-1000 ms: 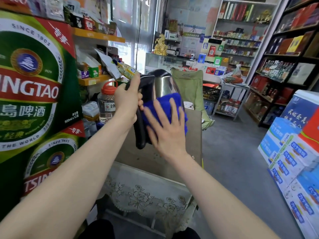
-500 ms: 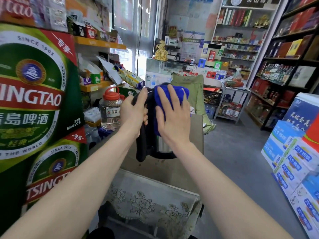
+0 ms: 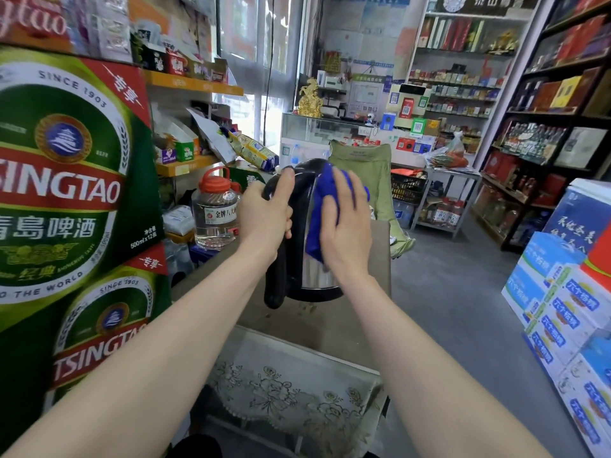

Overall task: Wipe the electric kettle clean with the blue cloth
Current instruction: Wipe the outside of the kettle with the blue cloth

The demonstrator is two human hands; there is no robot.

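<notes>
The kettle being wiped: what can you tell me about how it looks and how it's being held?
The kettle has a shiny steel body with a black lid, base ring and long curved handle. It stands roughly upright over the brown tabletop; whether it rests on it is unclear. The left hand grips the top of the handle. The right hand presses a blue cloth against the upper body, hiding much of it.
</notes>
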